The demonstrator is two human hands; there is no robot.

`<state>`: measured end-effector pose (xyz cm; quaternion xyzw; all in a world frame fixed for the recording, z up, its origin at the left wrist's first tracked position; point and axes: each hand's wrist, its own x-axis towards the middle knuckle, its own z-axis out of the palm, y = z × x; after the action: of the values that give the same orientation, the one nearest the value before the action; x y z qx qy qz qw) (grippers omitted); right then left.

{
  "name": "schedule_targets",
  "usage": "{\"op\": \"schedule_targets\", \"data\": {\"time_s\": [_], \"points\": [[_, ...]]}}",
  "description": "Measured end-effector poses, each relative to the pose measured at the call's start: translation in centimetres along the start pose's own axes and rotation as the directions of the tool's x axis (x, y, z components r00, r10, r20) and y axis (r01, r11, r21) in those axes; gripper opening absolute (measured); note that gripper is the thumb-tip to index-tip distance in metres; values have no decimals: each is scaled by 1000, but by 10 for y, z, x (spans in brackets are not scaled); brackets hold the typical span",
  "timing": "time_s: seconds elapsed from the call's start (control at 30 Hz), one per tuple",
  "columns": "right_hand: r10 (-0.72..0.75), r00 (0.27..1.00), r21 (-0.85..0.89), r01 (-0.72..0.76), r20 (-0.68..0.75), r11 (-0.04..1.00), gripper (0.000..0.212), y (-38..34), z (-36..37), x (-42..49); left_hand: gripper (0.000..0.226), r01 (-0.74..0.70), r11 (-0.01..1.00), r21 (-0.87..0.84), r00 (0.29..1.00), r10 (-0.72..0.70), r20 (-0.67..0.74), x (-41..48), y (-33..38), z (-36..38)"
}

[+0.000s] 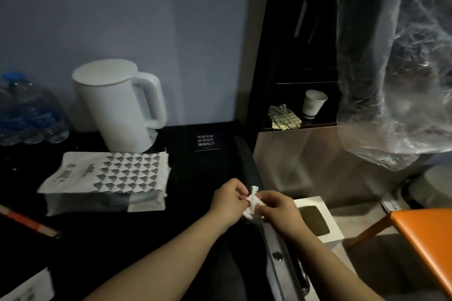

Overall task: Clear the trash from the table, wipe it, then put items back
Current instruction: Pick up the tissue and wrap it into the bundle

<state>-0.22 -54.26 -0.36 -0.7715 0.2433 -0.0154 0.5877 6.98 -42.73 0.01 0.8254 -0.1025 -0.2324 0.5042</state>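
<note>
Entry: trash-clearing step, judged early in the task.

- Left hand [228,199] and right hand [276,210] both pinch one crumpled white tissue [253,204] between fingertips and thumbs. The wad sits between the two hands, over the right edge of the black table [200,178].
- Just right of the right hand, and lower, stands a white bin [329,217] with a dark opening in its top. I read it as the drop point.
- To do it well: I would compress the wad tight, pass it to the right hand alone, carry it over the dark opening and let go only when directly above it. Loose tissue drifts, so a low release is safer.

Surface, outward from the left hand:
- Left: patterned paper bag [110,178], lying flat.
- Far left: a red-brown stick [27,223]; I cannot tell what it is.
- Beyond: a small dark card [207,142], a white kettle [117,107], then packed water bottles [27,115].

Room:
- Right of the right hand: orange chair [425,244].
- Beyond it, on a shelf: checked cloth [285,117] beside a paper cup [313,104].
- Above right: plastic-wrapped hanging garment [396,68].
</note>
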Motion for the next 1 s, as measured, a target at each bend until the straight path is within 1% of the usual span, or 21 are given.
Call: {"op": "schedule_targets", "data": {"time_s": [0.07,0.13,0.2,0.3,0.33,0.37,0.4,0.47,0.53,0.6,0.67,0.77,0.87,1.0], "points": [[14,1000,-9,-14,-7,1000,19,13,-29,10,29,-31,998,55,999,31,11,11,8,28],[37,999,-6,-37,4,999,22,27,-60,18,33,-49,993,108,999,47,25,20,19,60],[66,998,-32,-65,24,997,24,43,-90,27,34,-36,987,154,999,31,33,26,26,92],[120,991,-85,-115,61,990,9,71,-125,39,25,7,970,245,999,-17,38,30,33,136],[146,987,-116,-138,66,984,11,80,-133,42,21,9,956,294,999,-21,38,30,34,147],[170,983,-150,-159,65,976,12,88,-140,45,20,3,934,358,999,-18,40,30,34,155],[174,983,-197,-160,57,967,8,95,-146,47,21,-5,902,431,999,-17,46,30,34,164],[186,980,-319,-154,72,935,8,109,-156,51,23,-15,826,564,997,-33,75,29,32,177],[207,972,-429,-141,111,892,17,123,-161,56,26,-9,760,650,993,-69,94,27,27,186],[262,946,-529,-125,192,839,26,133,-162,58,28,7,710,704,991,-101,93,24,24,193],[312,913,-581,-108,263,807,23,139,-164,59,30,28,684,729,987,-134,87,22,21,197],[325,904,-563,-122,277,818,2,139,-168,62,32,62,686,725,980,-180,87,20,18,197],[301,906,-563,-89,297,822,11,135,-168,65,30,68,692,718,981,-177,78,18,18,196],[239,911,-541,-21,335,841,12,121,-159,66,30,71,711,699,993,-115,17,17,21,187]]}}
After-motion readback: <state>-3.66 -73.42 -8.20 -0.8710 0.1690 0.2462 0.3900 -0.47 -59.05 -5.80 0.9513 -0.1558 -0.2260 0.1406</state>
